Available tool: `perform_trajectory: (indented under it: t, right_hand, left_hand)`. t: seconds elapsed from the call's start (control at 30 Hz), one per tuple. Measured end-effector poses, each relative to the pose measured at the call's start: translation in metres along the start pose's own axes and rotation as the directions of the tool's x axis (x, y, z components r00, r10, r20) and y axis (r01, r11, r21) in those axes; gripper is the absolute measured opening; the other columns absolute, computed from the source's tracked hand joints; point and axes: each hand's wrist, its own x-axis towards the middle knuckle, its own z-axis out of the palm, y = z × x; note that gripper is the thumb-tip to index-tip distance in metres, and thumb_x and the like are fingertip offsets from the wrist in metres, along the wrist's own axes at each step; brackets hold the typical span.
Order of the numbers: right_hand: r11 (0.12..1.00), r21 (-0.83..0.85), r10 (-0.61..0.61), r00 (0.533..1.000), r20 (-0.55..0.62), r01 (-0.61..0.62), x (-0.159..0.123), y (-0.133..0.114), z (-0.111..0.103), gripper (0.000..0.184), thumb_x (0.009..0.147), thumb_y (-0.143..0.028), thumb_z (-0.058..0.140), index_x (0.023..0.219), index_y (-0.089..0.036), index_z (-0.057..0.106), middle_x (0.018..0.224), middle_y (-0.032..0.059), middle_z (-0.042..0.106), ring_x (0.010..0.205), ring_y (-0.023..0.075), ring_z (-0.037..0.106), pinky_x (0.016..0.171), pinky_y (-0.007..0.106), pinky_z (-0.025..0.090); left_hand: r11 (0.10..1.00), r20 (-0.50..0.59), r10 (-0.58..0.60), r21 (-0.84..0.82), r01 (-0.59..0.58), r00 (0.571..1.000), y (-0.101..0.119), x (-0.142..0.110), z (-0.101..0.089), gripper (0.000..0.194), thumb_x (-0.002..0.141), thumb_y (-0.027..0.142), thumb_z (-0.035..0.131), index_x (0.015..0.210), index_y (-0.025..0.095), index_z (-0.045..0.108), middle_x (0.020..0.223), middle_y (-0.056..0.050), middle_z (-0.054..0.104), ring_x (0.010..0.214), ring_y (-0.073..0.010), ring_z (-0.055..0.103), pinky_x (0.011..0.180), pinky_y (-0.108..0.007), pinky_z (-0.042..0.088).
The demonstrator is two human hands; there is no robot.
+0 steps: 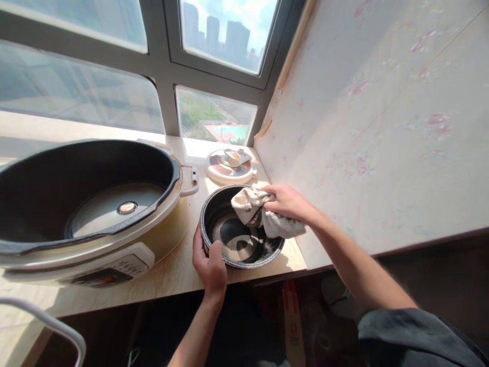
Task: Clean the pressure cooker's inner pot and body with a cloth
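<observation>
holding one cloth (248,204) – right hand (288,201); gripping one black pot (237,242) – left hand (211,266)

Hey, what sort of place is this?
Probably a home kitchen, well above ground: there's an electric pressure cooker, a black inner pot, and a window looking out toward high-rises.

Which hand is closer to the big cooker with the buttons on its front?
The left one. The left hand is just right of the big cooker, on the black pot. The right hand is farther right, holding a cloth.
</observation>
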Motion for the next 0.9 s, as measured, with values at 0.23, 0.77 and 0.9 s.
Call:
perform_trajectory:
  t: [0.23, 0.77, 0.9]
  right_hand:
    - [0.895, 0.438, -0.002, 0.981, 0.196, -0.086, -0.048, -0.001, 0.003, 0.049, 0.07, -0.018, 0.062, 0.119, -0.02, 0.072, 0.108, 0.0011, 0.075, 0.098, 0.0236, 0.068, 0.08, 0.027, 0.049]
    - [0.928, 0.028, -0.369, 0.913, 0.175, 0.37, 0.014, -0.029, 0.086, 0.055, 0.078, -0.011, 0.069, 0.132, -0.017, 0.062, 0.13, 0.0119, 0.069, 0.119, 0.0273, 0.064, 0.099, 0.036, 0.049]
    - [0.796, -0.326, -0.404, 0.848, 0.342, 0.511, 0.029, -0.027, 0.098, 0.04, 0.092, -0.018, 0.062, 0.131, -0.013, 0.059, 0.118, 0.0158, 0.068, 0.104, 0.0278, 0.067, 0.084, 0.037, 0.051]
  left_hand:
    - [0.998, 0.105, 0.013, -0.055, -0.007, 0.994, -0.011, -0.007, -0.001, 0.056, 0.092, 0.033, 0.057, 0.145, 0.016, 0.061, 0.145, -0.013, 0.064, 0.138, -0.0307, 0.056, 0.12, -0.044, 0.041]
    - [0.997, 0.194, 0.077, -0.001, -0.078, 0.978, -0.022, -0.017, -0.002, 0.057, 0.09, 0.035, 0.062, 0.146, 0.019, 0.059, 0.148, -0.013, 0.062, 0.14, -0.0316, 0.055, 0.12, -0.045, 0.042]
    - [0.995, 0.19, 0.097, 0.017, -0.102, 0.977, -0.021, -0.016, -0.004, 0.057, 0.088, 0.031, 0.063, 0.143, 0.019, 0.062, 0.147, -0.013, 0.063, 0.139, -0.0323, 0.056, 0.12, -0.047, 0.042]
